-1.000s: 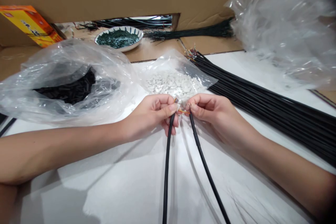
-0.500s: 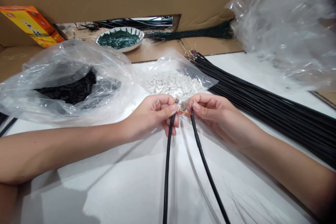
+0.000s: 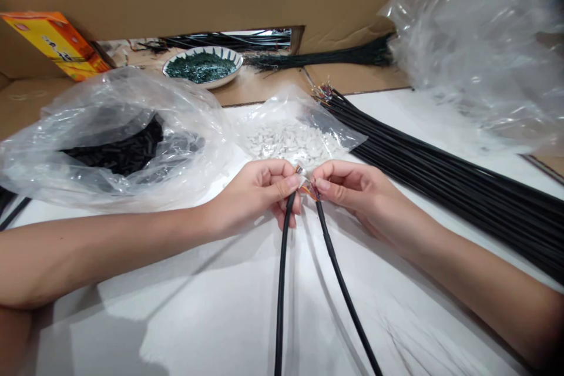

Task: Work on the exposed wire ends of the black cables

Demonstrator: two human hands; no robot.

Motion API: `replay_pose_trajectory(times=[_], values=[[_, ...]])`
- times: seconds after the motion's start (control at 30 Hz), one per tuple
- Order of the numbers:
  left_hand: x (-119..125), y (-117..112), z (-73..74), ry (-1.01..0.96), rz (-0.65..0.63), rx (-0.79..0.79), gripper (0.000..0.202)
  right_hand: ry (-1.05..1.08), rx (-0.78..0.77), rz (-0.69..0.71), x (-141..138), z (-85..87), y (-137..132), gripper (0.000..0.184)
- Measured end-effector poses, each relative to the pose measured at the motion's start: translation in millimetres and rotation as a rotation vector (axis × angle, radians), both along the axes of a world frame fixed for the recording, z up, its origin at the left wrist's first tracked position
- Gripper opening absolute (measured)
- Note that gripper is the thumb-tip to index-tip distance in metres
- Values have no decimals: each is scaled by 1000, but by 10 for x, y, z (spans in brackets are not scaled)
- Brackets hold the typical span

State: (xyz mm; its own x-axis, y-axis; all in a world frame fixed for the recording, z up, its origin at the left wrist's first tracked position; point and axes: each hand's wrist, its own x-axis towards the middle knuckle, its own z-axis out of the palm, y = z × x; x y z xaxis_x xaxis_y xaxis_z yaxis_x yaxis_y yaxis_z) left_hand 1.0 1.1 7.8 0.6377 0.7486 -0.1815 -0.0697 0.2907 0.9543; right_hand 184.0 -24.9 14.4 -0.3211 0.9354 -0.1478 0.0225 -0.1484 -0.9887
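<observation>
My left hand (image 3: 259, 191) is closed around the end of a black cable (image 3: 280, 282), thumb pressed over it, with a small white connector (image 3: 299, 170) at its fingertips. My right hand (image 3: 348, 185) pinches the end of a second black cable (image 3: 341, 288), where thin coloured wires (image 3: 309, 189) stick out. Both hands meet fingertip to fingertip over the white table (image 3: 229, 305). The two cables run down toward me and out of the bottom of the view.
Just behind the hands lies a clear bag of small white parts (image 3: 291, 138). A clear bag of black pieces (image 3: 118, 150) lies left, a bundle of black cables (image 3: 462, 188) right, crumpled plastic (image 3: 480, 47) far right. A bowl of green bits (image 3: 201, 64) and an orange box (image 3: 57, 41) sit behind.
My right hand has moved slightly left, bringing its cable end and coloured wires closer to the connector in my left hand. The left hand has stayed put.
</observation>
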Motion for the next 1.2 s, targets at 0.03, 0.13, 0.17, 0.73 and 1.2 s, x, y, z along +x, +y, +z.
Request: replay_pose_trajectory(times=[0.03, 0.13, 0.17, 0.73, 1.2], values=[[-1, 1, -2, 0, -2, 0, 26, -15, 15, 3, -1, -2, -2, 18], [-4, 0, -8, 0, -7, -1, 25, -49, 66, 27, -3, -5, -9, 19], [-5, 0, -9, -1, -9, -1, 24, -49, 79, 37, -4, -6, -10, 19], [-7, 14, -9, -15, -14, -7, 24, 22, 81, 110, -66, 48, -48, 18], [2, 7, -17, -31, -16, -18, 21, 11, 61, 132, -49, 10, -33, 21]])
